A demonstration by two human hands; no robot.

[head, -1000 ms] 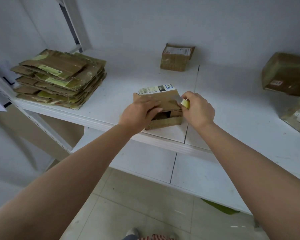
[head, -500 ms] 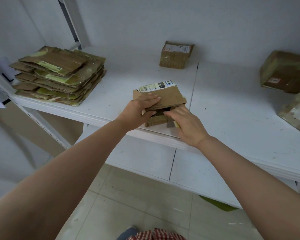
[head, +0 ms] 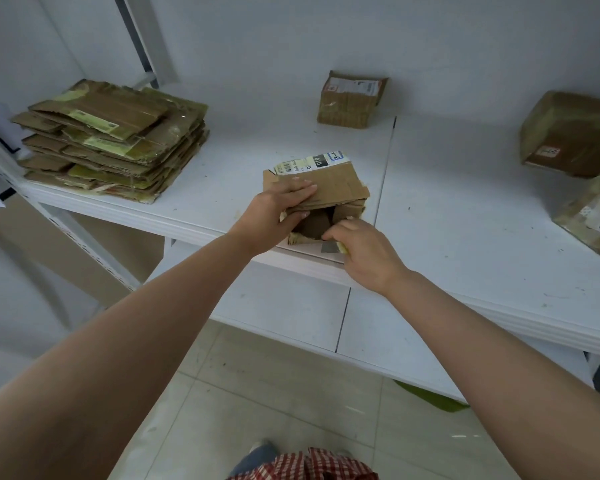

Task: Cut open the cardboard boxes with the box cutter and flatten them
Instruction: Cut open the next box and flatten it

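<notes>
Since a second ago the right hand (head: 364,251), gripping the box cutter (head: 333,247), dropped to the box's (head: 329,188) 6 o'clock edge, while the left hand (head: 281,209) grips its flap at 9 o'clock.

Left hand (head: 278,211) grips the brown cardboard box (head: 329,188) at the white shelf (head: 465,237) edge, flap lifted; right hand (head: 364,251) holds a yellow box cutter (head: 340,247) (mostly hidden) at its open near side. Flattened cardboard stack (head: 115,140) sits left.
</notes>
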